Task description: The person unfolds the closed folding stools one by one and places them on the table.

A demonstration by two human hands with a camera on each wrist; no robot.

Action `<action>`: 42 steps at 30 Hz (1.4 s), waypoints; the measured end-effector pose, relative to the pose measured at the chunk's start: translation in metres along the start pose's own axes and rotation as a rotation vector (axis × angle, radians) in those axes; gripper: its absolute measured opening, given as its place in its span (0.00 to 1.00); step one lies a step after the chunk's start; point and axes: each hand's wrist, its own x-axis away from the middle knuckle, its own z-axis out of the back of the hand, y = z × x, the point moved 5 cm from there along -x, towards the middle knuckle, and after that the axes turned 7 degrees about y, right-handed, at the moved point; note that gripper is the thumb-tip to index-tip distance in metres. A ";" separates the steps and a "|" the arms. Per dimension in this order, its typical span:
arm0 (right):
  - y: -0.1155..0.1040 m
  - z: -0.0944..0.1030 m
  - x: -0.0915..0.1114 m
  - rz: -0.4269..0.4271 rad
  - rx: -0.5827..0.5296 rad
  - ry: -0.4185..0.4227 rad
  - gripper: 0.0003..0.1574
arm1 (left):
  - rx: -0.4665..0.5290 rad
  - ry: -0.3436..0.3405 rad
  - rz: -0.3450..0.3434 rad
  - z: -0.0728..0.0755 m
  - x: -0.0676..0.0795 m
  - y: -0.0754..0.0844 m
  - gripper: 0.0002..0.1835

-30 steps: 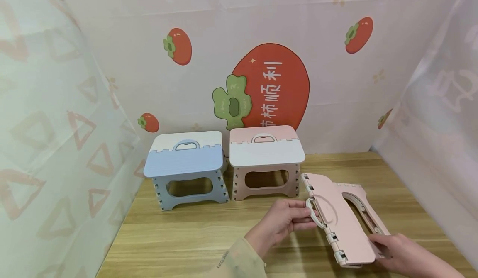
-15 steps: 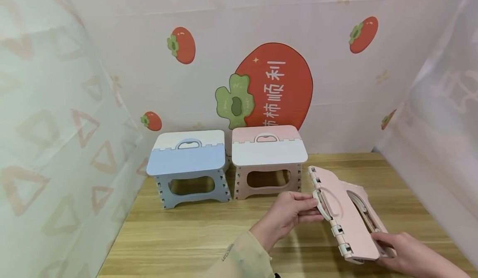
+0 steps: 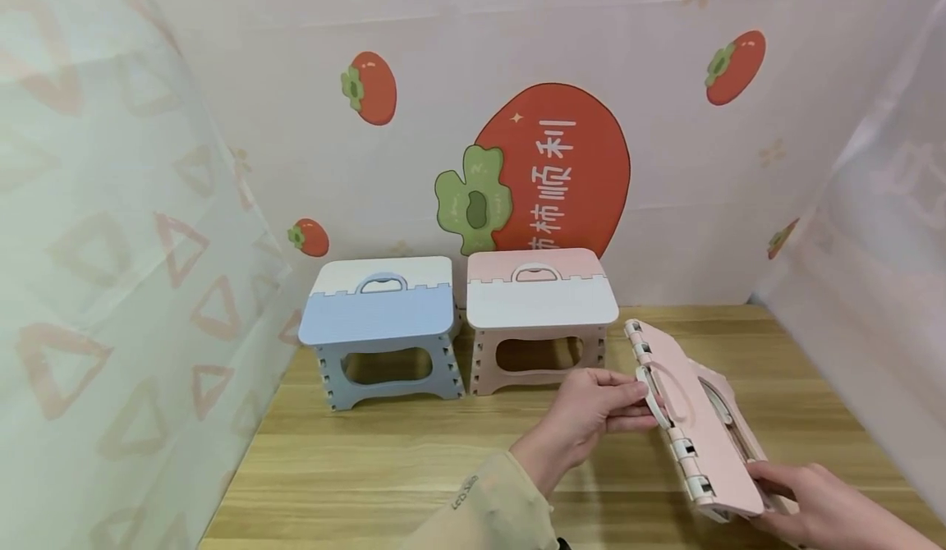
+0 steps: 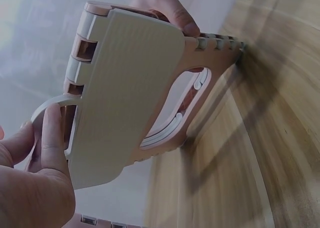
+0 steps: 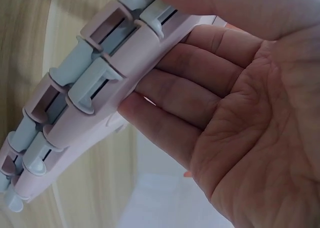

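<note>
A pink and white folding step stool (image 3: 705,423), partly folded, stands tilted at the right of the head view. My left hand (image 3: 580,419) holds its white carry handle (image 3: 654,402), fingers through the loop. In the left wrist view the white seat half (image 4: 130,87) faces the camera, and a leg frame below touches the tabletop. My right hand (image 3: 813,497) grips the stool's near side. In the right wrist view, the right hand's thumb and fingers (image 5: 180,97) lie on either side of the hinged leg edge (image 5: 85,82); some fingertips are hidden behind it.
A blue and white folding stool (image 3: 380,312) and a pink and white one (image 3: 543,304) stand unfolded side by side at the back of the wooden table (image 3: 355,468). Behind them hangs a persimmon-printed cloth (image 3: 399,181); printed sheets enclose both sides.
The handle side of the held stool has risen and moved right with my left hand, leaving the seat steeper. My right hand keeps its grip. The head view has shifted slightly.
</note>
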 end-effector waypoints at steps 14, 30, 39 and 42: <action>0.000 0.001 -0.008 0.022 0.027 0.036 0.29 | -0.041 -0.030 -0.063 -0.007 -0.001 0.011 0.05; -0.006 0.002 -0.013 -0.042 -0.001 0.029 0.22 | -0.184 0.000 -0.152 -0.018 0.000 0.024 0.05; -0.005 0.000 -0.018 -0.075 -0.053 0.008 0.21 | -0.225 0.047 -0.185 -0.023 -0.003 0.031 0.04; -0.004 -0.001 -0.019 -0.061 -0.076 0.006 0.21 | -0.248 0.062 -0.188 -0.024 -0.003 0.033 0.03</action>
